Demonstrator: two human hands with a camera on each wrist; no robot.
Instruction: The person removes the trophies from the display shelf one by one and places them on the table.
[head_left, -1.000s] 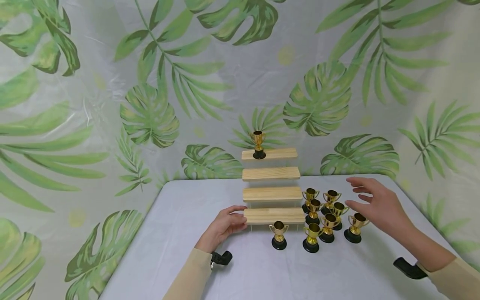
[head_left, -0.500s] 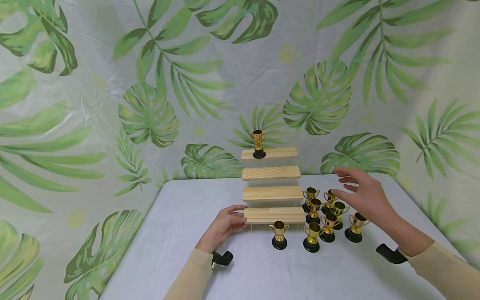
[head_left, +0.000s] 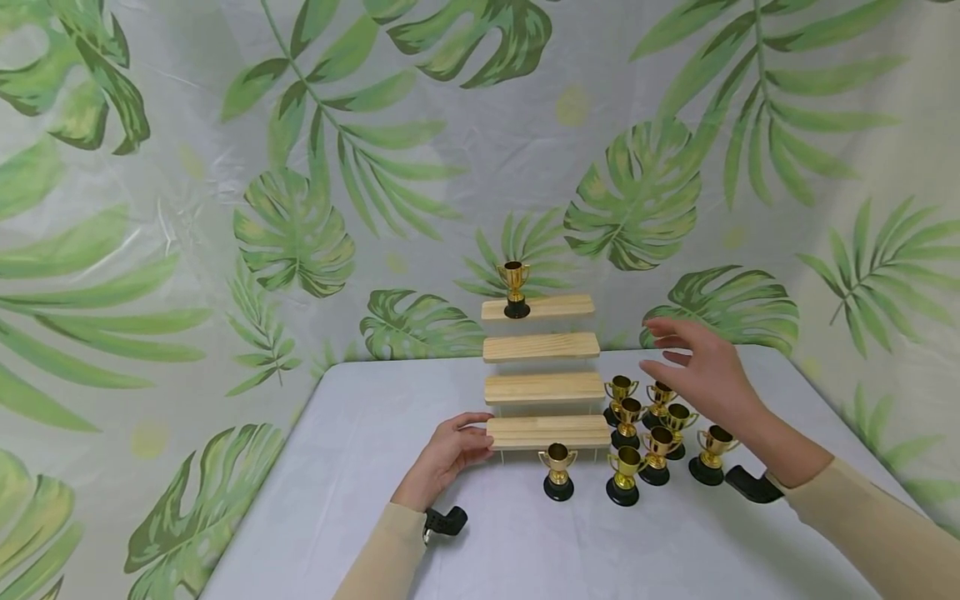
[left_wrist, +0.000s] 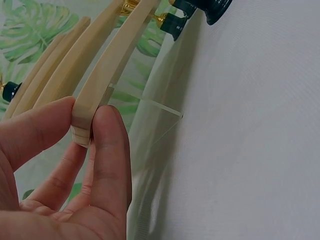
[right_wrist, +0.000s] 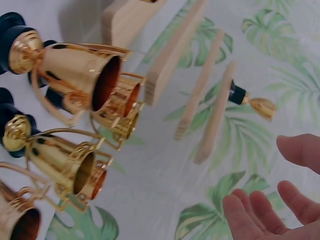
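My left hand (head_left: pixel 446 460) pinches the left end of the lowest wooden step of a tiered display stand (head_left: pixel 547 432). In the left wrist view, thumb and fingers close on that step's end (left_wrist: pixel 102 80). My right hand (head_left: pixel 708 371) hovers with fingers apart above and behind a group of gold trophy cups (head_left: pixel 660 446) at the stand's right, holding nothing. The right wrist view shows its spread fingers (right_wrist: pixel 240 215) apart from the cups (right_wrist: pixel 75 80). One trophy cup (head_left: pixel 514 283) stands upright on the top step, toward its left end. Another trophy cup (head_left: pixel 557 471) stands before the lowest step.
A white cloth (head_left: pixel 352 467) covers the table. Behind it hangs a leaf-patterned curtain (head_left: pixel 465 192). Clear supports (left_wrist: pixel 150 100) carry the wooden steps. The grouped cups stand close together, several of them overlapping in the head view.
My right hand has moved left and slightly up, from the right of the cups to above the rear ones, nearer the stand. The left hand keeps its place on the lowest step.
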